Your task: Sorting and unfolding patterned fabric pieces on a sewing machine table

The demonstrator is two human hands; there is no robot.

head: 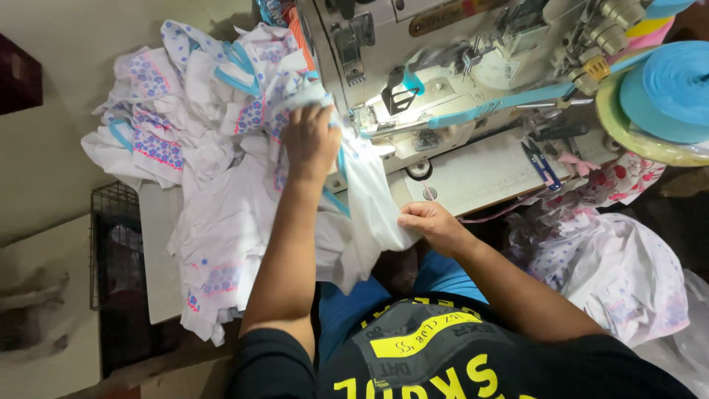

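Head view: both hands gripped white fabric at a sewing machine.
Left hand pressed the white garment near the presser foot; right hand pinched its hem at the worktop edge. Fingers risked straying under the needle; loose, blue-trimmed cloth might have bunched.

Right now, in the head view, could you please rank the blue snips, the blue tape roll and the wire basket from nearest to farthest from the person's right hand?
1. Blue snips: on the machine bed, up and to the side of the right hand.
2. Blue tape roll: top corner, beyond the snips.
3. Wire basket: opposite side, past the white cloth.
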